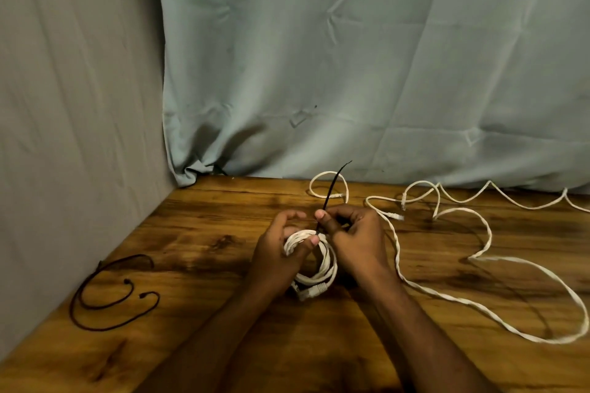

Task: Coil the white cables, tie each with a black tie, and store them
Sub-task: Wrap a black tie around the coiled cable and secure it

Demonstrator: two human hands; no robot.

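Observation:
A coiled white cable [322,268] stands on edge on the wooden table [204,233], its plugs at the bottom. My left hand [281,252] grips the coil's top left, thumb pressed on the strands. My right hand [354,233] pinches a black tie [332,188] that wraps the coil's top and sticks up and away past my fingers. A loose white cable [479,255] sprawls in big loops to the right. Another loose white cable [329,174] curls behind my hands.
Black ties [111,306] lie curled on the table at the left, near the grey wall. A pale blue cloth [351,73] hangs behind the table's far edge. More white cable runs along the back right edge.

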